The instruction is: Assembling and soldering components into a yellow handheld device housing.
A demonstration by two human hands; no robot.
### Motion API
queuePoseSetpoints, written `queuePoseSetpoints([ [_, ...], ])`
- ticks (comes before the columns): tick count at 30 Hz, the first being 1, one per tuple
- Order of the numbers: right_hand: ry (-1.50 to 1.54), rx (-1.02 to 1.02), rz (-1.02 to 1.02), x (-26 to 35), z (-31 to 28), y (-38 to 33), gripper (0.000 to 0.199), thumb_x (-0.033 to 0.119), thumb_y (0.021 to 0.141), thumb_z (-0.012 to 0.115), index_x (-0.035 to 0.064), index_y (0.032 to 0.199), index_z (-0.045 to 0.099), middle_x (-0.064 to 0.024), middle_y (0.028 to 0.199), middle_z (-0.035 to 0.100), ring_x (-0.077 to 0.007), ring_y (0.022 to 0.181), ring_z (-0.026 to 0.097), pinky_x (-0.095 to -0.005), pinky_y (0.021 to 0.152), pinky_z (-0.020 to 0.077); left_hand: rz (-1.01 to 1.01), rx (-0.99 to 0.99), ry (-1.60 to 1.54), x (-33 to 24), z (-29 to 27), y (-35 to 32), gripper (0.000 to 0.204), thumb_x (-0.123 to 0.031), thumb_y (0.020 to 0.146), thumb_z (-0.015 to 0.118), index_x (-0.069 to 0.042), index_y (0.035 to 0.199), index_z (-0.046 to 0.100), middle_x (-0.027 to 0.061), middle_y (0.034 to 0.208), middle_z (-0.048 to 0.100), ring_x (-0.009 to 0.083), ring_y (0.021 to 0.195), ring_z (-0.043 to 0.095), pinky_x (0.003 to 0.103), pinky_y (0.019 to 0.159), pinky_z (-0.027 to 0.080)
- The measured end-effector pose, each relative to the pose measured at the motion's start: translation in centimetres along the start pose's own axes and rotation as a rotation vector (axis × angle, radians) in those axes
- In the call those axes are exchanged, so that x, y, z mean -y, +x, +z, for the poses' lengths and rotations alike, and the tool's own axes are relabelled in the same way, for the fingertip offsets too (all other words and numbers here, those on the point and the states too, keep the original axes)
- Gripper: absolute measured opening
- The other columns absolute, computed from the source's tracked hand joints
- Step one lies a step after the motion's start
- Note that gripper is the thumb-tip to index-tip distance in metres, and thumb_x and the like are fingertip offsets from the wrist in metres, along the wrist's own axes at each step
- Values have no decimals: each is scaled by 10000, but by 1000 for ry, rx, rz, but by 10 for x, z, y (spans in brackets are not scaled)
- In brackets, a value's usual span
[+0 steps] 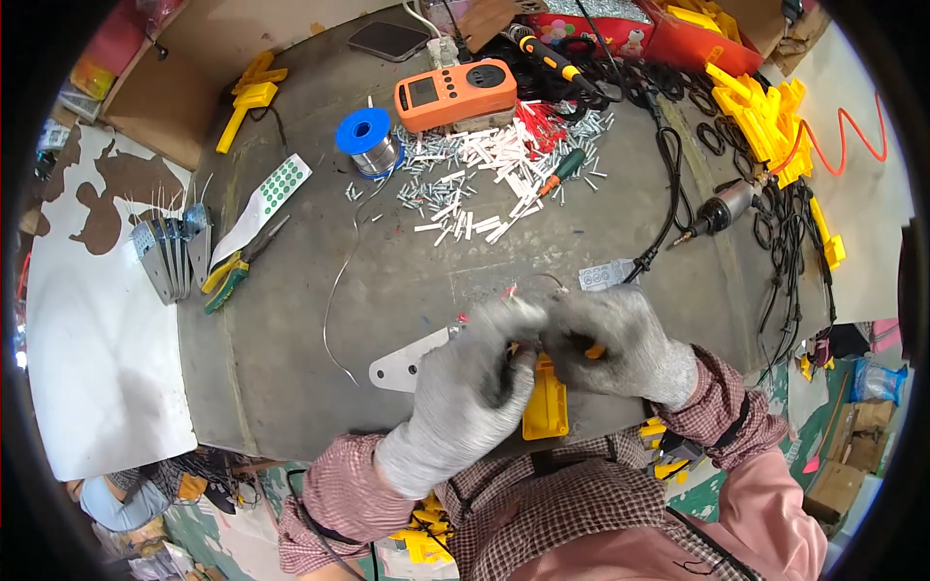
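My left hand (475, 373) and my right hand (620, 339), both in grey knit gloves, meet at the near side of the table. Their fingers are closed and pinched together, slightly smeared by motion. What the fingertips grip is too small and blurred to make out; a thin wire end shows above them. Just below and between the hands is an open yellow plastic housing (545, 407), its upper end hidden by the gloves. A flat metal plate with holes (395, 368) lies beside my left hand. Beyond my right hand lies a grey socket block (605, 275) on a black cable.
An orange meter (455, 95), a blue solder spool (368, 140) and a pile of screws and white sleeves (494, 155) sit farther back. Pliers (232, 276) lie left. On the right are a power screwdriver (719, 208), black cables and yellow housings (765, 121).
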State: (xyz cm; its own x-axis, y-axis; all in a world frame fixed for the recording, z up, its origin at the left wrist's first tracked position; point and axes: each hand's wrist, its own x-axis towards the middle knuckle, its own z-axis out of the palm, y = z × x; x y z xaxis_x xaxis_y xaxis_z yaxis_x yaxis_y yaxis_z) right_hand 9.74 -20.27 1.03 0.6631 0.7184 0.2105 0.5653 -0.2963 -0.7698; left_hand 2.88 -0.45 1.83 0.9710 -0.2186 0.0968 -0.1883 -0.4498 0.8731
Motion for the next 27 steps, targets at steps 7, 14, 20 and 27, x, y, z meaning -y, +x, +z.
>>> queuePoseSetpoints([
  [7,35,-143,104,16,3,-3,329,104,807,728,73,1116,619,-143,985,667,-341,876,672,-417,687,535,71,-192,-42,13,10,-3,425,138,820,650,17,1218,564,105,1091,659,198,1008,690,305,878,551],
  [14,-26,95,168,0,-6,9,193,163,851,673,91,1019,610,-148,969,666,-357,876,665,-450,684,526,216,36,695,5,3,7,397,12,764,699,-53,1151,634,144,981,674,306,775,695,360,693,538],
  [20,-191,-58,-2,-5,5,1,206,253,957,606,61,1028,630,-158,853,666,-347,834,685,-427,705,552,168,-136,138,23,-1,17,249,2,866,639,-40,1110,614,178,1204,580,275,1026,638,369,869,532],
  [27,286,156,291,-10,-12,8,215,257,939,648,67,1038,647,-162,883,680,-341,852,682,-410,724,552,349,-20,543,15,-4,14,282,-12,859,673,-63,1133,633,106,1016,676,228,770,688,326,722,549],
])
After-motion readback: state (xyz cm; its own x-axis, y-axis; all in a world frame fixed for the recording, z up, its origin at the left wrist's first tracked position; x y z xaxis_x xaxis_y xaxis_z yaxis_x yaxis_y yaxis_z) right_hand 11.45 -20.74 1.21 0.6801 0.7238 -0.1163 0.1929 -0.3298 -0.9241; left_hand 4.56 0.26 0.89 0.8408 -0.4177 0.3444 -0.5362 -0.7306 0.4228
